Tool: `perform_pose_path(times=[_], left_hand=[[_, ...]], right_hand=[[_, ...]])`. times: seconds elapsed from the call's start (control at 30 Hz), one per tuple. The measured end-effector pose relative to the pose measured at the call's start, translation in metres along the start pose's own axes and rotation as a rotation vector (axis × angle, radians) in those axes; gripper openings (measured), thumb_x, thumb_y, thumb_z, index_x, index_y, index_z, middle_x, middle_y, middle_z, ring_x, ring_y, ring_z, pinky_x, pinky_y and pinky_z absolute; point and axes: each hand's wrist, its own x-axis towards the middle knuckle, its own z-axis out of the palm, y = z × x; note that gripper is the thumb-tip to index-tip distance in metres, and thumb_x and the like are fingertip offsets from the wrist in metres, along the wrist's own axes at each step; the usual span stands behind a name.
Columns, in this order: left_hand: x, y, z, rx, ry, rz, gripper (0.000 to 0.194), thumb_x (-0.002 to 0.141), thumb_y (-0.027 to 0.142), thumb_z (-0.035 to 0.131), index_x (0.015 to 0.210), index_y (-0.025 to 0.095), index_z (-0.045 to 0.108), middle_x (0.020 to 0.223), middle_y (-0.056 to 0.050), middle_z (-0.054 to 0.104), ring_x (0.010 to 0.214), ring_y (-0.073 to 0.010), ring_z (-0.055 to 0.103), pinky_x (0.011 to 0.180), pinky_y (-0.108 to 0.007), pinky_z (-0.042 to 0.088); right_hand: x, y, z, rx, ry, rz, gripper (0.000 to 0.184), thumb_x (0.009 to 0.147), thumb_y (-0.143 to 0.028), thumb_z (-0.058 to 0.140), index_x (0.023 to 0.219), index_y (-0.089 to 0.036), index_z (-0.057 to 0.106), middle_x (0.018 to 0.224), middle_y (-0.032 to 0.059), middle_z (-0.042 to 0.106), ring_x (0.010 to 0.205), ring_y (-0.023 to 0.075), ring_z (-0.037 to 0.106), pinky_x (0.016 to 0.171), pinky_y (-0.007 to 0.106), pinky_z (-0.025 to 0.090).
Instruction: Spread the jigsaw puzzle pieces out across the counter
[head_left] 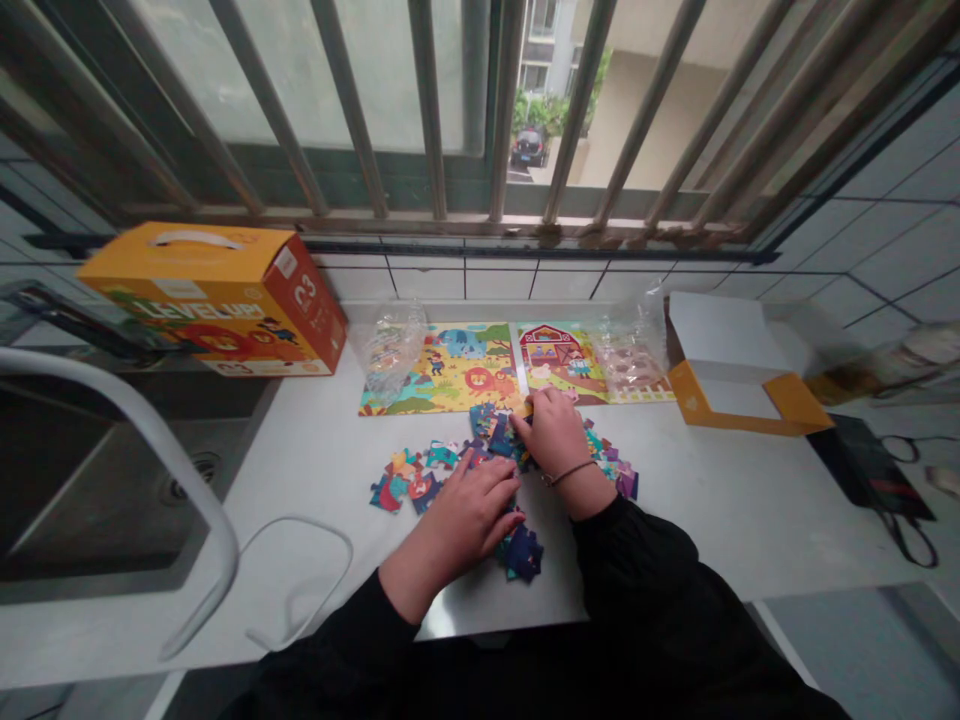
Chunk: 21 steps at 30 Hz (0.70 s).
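Note:
Loose colourful puzzle pieces (420,478) lie scattered on the white counter (720,500). My left hand (469,520) rests palm down on the pile with its fingers curled over several dark blue pieces. My right hand (553,432) lies further back on the pieces, its fingers bent and pinching down at the pile's far edge; what they grip is hidden. Just behind the hands lie two printed picture sheets, an animal scene (442,372) and a red barn scene (559,358).
An orange puzzle box (217,300) stands at back left, an open orange and white tray box (739,380) at back right. Clear plastic bags (390,350) lie on the sheets. A sink (97,500) and curved tap (150,430) are at left. Scissors (911,530) and a black item are at right.

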Motion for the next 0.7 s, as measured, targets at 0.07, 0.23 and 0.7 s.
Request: perform_pose_path(times=[0.07, 0.23, 0.7], left_hand=[[0.006, -0.003, 0.003, 0.038, 0.032, -0.054, 0.043, 0.112, 0.041, 0.056, 0.150, 0.021, 0.066, 0.167, -0.015, 0.058, 0.158, -0.0303, 0.052, 0.139, -0.063, 0.025], [0.026, -0.019, 0.011, 0.125, 0.027, -0.199, 0.055, 0.113, 0.044, 0.052, 0.163, 0.021, 0.054, 0.179, -0.016, 0.041, 0.167, -0.0326, 0.037, 0.136, -0.066, 0.028], [0.017, -0.013, 0.010, 0.092, -0.063, -0.072, 0.052, 0.114, 0.055, 0.050, 0.161, 0.036, 0.058, 0.180, -0.005, 0.041, 0.168, -0.0341, 0.035, 0.136, -0.076, 0.012]], right_hand=[[0.003, 0.003, 0.006, 0.101, 0.027, -0.006, 0.030, 0.099, -0.038, 0.074, 0.117, -0.015, 0.069, 0.119, 0.0189, 0.071, 0.115, 0.0339, 0.063, 0.099, 0.044, 0.052], [0.001, 0.012, -0.007, 0.375, 0.107, -0.043, 0.008, 0.102, -0.029, 0.062, 0.100, -0.022, 0.065, 0.097, 0.0074, 0.074, 0.090, 0.0246, 0.067, 0.087, 0.037, 0.052], [-0.073, 0.152, -0.055, 0.040, 0.123, 0.157, 0.014, 0.093, -0.030, 0.060, 0.090, -0.023, 0.071, 0.096, 0.0122, 0.074, 0.095, 0.0314, 0.068, 0.090, 0.046, 0.054]])
